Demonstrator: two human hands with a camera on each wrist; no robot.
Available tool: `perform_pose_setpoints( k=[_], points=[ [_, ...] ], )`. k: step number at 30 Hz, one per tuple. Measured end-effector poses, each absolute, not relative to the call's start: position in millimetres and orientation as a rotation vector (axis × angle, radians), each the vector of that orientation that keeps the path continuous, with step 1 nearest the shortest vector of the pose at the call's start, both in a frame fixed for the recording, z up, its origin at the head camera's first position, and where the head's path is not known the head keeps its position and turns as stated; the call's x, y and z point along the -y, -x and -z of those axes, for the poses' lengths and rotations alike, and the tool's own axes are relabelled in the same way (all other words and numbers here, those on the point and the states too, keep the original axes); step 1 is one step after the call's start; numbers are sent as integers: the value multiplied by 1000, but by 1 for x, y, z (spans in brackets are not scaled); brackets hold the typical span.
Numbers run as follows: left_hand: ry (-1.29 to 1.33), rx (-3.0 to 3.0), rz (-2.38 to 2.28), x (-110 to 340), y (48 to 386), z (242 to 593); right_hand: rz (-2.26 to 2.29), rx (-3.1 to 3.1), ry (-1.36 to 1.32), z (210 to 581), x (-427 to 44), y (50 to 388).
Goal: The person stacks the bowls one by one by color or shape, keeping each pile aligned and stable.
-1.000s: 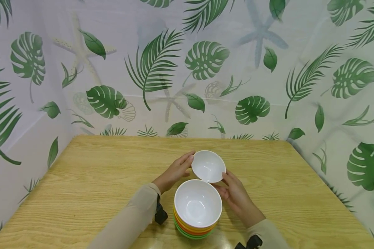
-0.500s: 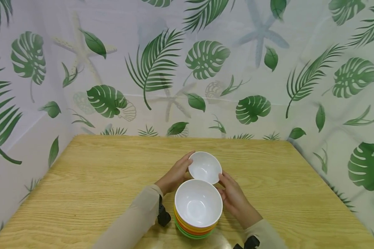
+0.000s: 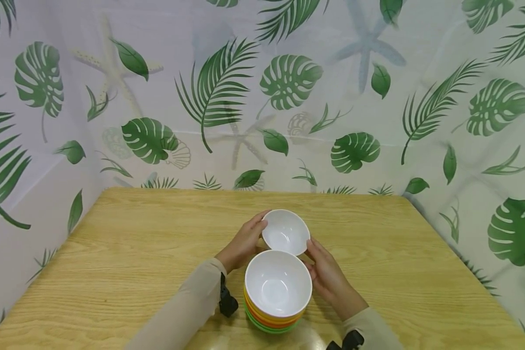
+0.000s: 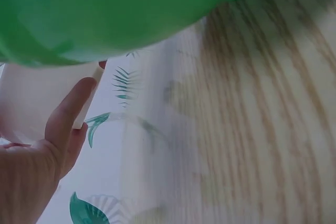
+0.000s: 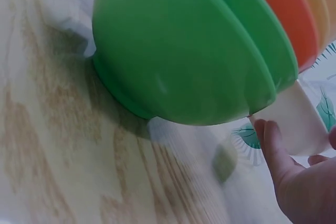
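Observation:
A small white bowl (image 3: 286,231) is held by its sides just beyond a stack of nested bowls (image 3: 277,288). My left hand (image 3: 243,244) grips its left side, the thumb near the rim; my right hand (image 3: 331,279) holds the right side. The stack stands between my forearms, its top bowl white inside, with yellow, orange and green rims below. Close up in the left wrist view, a green bowl (image 4: 121,14) hides part of the white one (image 4: 31,98). Green and orange-red bowls (image 5: 178,51) fill the right wrist view. Whether the held bowl touches the table cannot be told.
The wooden table (image 3: 157,218) stretches out on both sides of the stack. A white cloth with green leaf prints (image 3: 288,121) hangs behind it and along both sides. Dark wrist straps (image 3: 228,301) sit on beige sleeves.
Held by both hands, the small white bowl has shifted a little to the left. My right hand has moved left with it. The stack has stayed in place.

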State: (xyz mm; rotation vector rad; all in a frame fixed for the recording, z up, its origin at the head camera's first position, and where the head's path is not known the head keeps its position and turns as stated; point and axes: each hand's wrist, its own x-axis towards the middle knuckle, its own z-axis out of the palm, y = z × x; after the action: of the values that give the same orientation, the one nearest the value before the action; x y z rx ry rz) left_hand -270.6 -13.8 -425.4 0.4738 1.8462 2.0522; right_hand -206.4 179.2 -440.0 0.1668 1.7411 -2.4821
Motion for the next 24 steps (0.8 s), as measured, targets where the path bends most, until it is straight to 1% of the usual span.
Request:
perform_pose_setpoints(
  k=[5,9,16,20,24],
  points=[
    [-431,-1810,-2110,17,271,425,2485,-1798,-127,440,-183,208],
    [-414,-1758,-2170,17,272,425,2488,-1962,-47,438,-189,209],
    [-394,-1704,-2221,19,273,425,2244,-2392,114,433,-188,208],
    [-379,-1680,-2229,20,273,423,2221,-2436,262,431,-184,211],
    [-428,-1673,-2205,22,272,422,2214,-2454,300,427,-180,215]
  ],
)
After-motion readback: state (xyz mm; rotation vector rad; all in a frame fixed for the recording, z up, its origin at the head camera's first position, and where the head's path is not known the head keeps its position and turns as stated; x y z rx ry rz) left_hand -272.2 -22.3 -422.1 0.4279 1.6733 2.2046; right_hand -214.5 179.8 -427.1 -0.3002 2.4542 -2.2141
